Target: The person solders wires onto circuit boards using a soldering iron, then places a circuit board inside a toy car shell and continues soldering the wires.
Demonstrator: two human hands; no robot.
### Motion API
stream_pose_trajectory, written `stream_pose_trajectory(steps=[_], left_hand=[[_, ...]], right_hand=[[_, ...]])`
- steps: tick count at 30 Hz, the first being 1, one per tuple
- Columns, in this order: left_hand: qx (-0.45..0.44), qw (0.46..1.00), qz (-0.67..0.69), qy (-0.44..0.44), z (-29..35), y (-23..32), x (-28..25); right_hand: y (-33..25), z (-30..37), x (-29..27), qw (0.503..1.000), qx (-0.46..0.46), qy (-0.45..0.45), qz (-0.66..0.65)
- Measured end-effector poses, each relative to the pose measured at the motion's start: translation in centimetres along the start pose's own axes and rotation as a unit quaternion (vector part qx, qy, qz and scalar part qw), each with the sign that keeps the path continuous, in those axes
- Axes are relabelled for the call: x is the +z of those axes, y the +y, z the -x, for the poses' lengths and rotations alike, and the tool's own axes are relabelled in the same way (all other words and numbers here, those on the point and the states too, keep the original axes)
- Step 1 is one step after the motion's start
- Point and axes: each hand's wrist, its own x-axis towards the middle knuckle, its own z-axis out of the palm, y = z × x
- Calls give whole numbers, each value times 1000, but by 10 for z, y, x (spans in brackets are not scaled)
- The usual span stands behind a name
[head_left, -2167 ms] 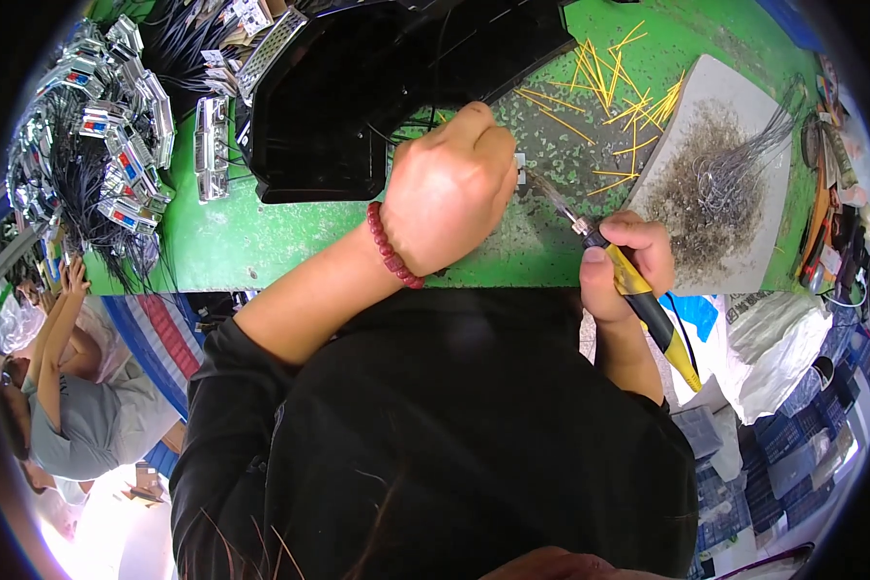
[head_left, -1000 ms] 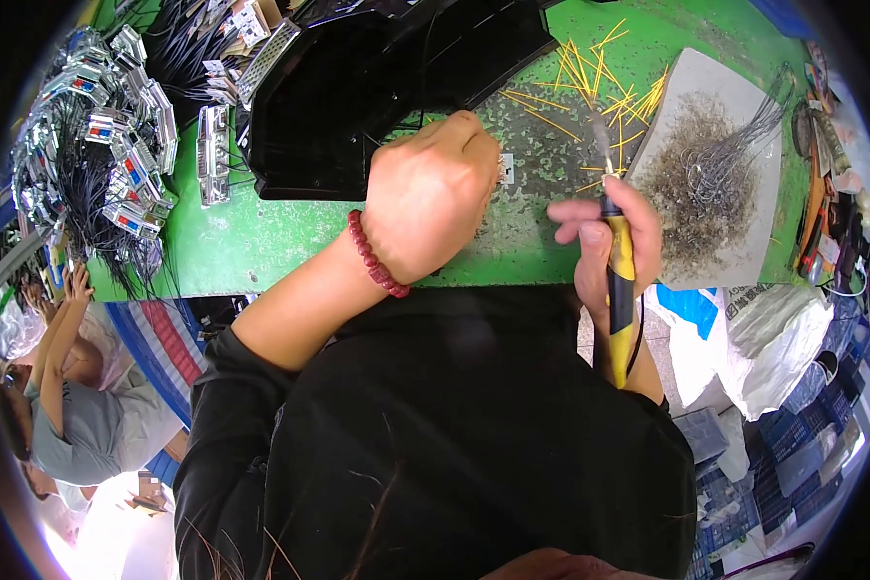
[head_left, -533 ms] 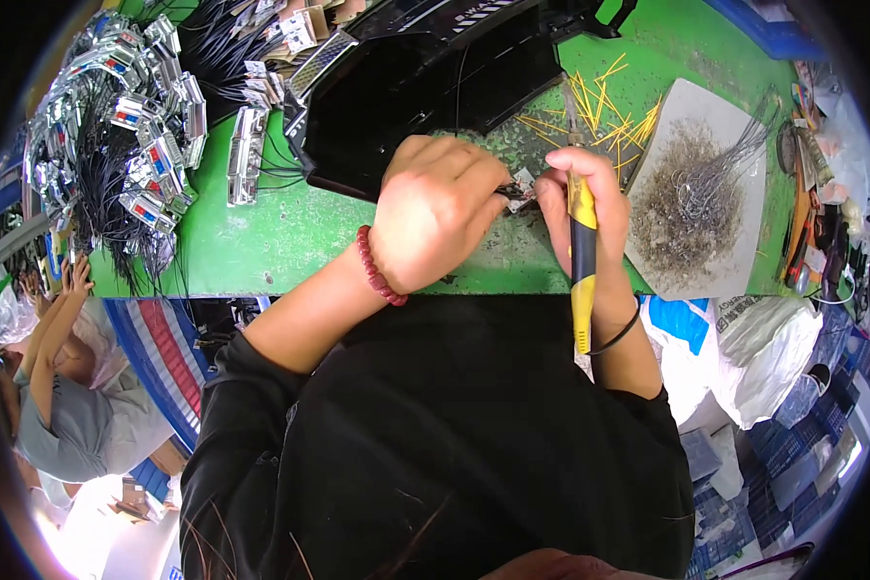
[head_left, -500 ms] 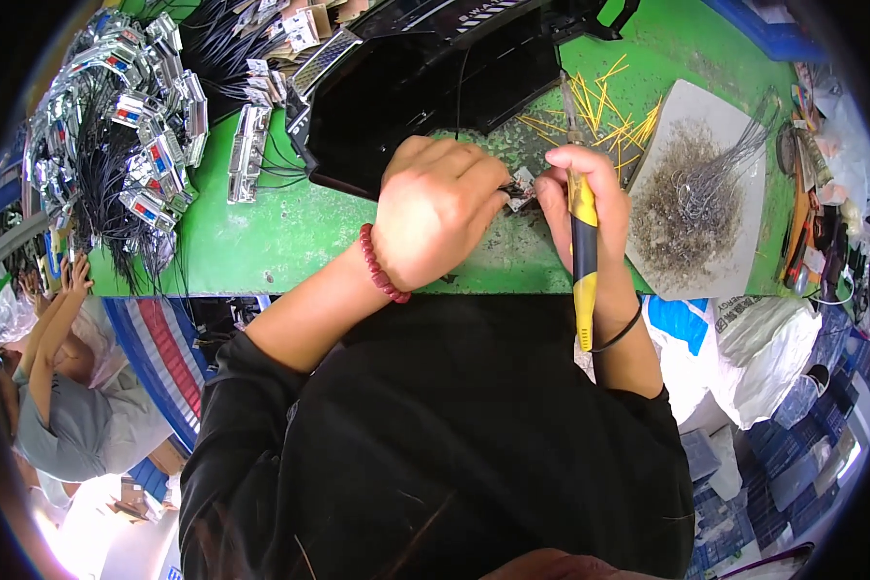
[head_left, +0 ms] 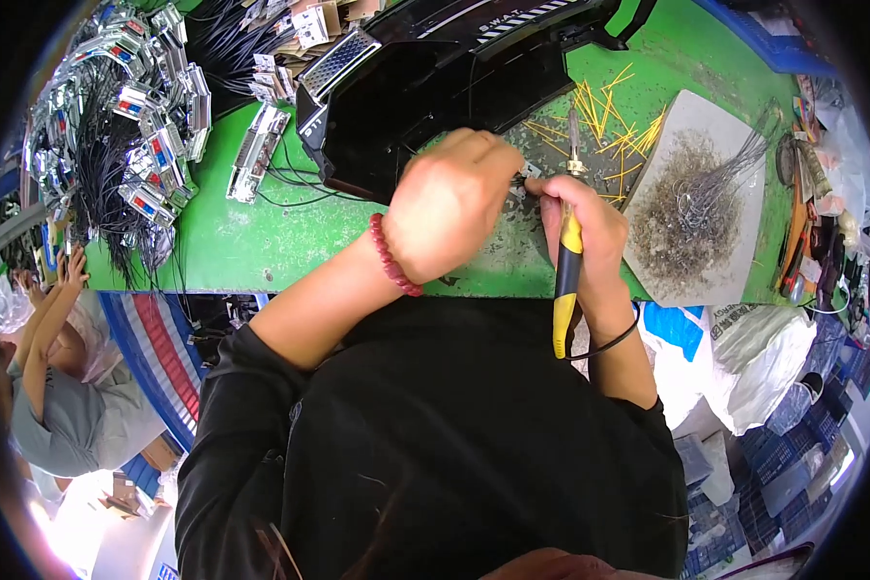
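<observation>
My right hand [head_left: 597, 232] is closed round a soldering iron [head_left: 568, 266] with a yellow and black handle, its metal tip pointing away from me. Its thumb and forefinger come close to my left fingertips. My left hand [head_left: 454, 203], with a red bead bracelet at the wrist, is closed in a pinch. A small pale piece [head_left: 530, 171] shows at its fingertips, mostly hidden, so its kind is unclear. Just beyond lies a large black plastic shell [head_left: 396, 106] with angular edges. To the left, a silver light-bar-shaped part [head_left: 258, 153] trails black wires toward the shell.
Many chrome parts with black wires [head_left: 155, 155] are heaped at the left of the green table [head_left: 213, 256]. Thin yellow sticks [head_left: 599, 106] lie beyond the iron. A grey board [head_left: 735, 261] at right holds dark debris and wire. Another person's arms [head_left: 53, 319] show far left.
The iron has swung, its handle end shifting left, and its tip sits lower. My left hand has moved slightly right, and both hands are closer together. The shell has shifted a little.
</observation>
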Motion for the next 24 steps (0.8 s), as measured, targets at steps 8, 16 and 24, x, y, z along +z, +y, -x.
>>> stream_pose_trajectory(steps=[8, 16, 24], left_hand=[[72, 985, 154, 19, -17, 33, -45], [-16, 981, 190, 42, -3, 21, -23], [-20, 970, 231, 73, -2, 20, -21]], right_hand=[[-10, -7, -9, 999, 16, -20, 22], [-4, 2, -3, 977, 43, 88, -190], [-38, 10, -14, 930, 164, -44, -325]])
